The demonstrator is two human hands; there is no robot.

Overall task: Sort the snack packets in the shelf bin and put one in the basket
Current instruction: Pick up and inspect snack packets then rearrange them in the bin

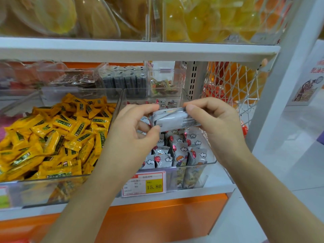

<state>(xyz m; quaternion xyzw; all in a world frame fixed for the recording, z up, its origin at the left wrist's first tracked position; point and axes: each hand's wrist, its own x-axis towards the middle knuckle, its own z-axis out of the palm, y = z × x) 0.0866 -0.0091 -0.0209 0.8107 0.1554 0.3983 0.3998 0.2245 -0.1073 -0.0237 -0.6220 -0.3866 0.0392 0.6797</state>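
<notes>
A clear plastic shelf bin (209, 159) holds several white snack packets (178, 151) printed with clouds and red balloons, standing in rows. Above the bin, both hands hold one white packet (172, 119) lying sideways. My left hand (135, 125) pinches its left end between thumb and fingers. My right hand (213, 118) pinches its right end. No basket for the packet is in view.
A neighbouring clear bin (43, 188) at the left is heaped with yellow packets (57, 135). Smaller bins of sweets (163, 85) stand behind. A price tag (144, 185) reads 15.80. A white net (233, 85) with orange goods hangs at the right, beside the white shelf post (280, 79).
</notes>
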